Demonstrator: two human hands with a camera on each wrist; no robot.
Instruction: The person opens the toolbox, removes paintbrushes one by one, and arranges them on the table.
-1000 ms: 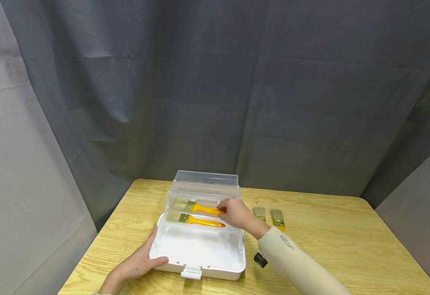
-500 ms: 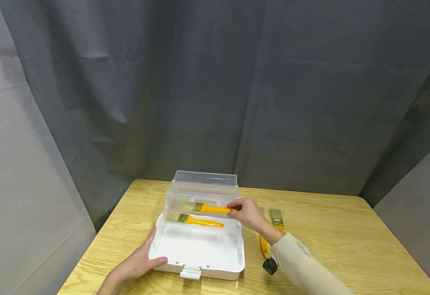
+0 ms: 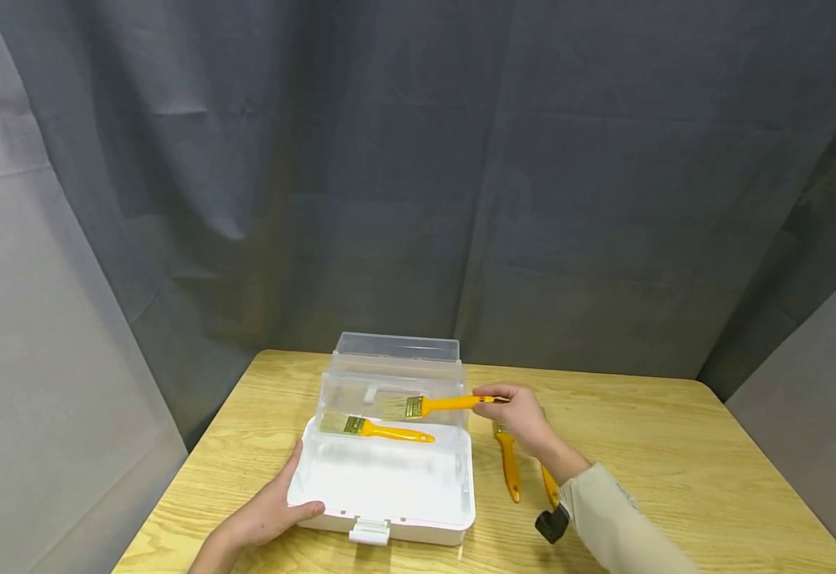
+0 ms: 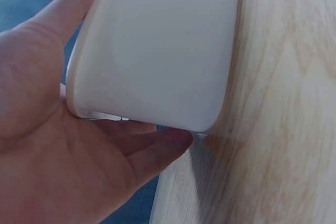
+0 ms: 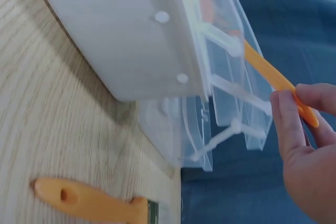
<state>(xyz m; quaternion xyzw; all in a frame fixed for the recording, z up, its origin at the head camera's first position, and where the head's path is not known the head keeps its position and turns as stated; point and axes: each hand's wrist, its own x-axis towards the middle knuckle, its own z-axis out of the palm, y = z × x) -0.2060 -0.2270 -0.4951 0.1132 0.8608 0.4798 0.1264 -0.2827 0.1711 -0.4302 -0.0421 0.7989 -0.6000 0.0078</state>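
Leftmost, a pale grey cloth panel (image 3: 37,319) hung beside the wooden counter (image 3: 669,478), and a dark grey curtain (image 3: 389,175) ran across the back. Next came the left hand (image 3: 263,510), spread at the near left corner of a white box (image 3: 421,532), thumb over the front rim and fingers along the side wall. The box stood open on the counter, its clear trays (image 3: 398,367) raised in steps at the back and its white latch (image 3: 370,532) at the front. One yellow-handled brush (image 3: 398,434) lay in the nearest tray, bristles to the left. Above it, a second brush (image 3: 449,403) was held level, bristles leftward in front of the clear plastic; whether they touched it, I cannot tell. The right hand (image 3: 518,414) pinched that one by its handle end. Just right of the box a third brush (image 3: 508,466) lay on the counter, and beside it a fourth (image 3: 550,482), mostly hidden by the right wrist, its cream sleeve (image 3: 618,518) and a small black device (image 3: 552,524).
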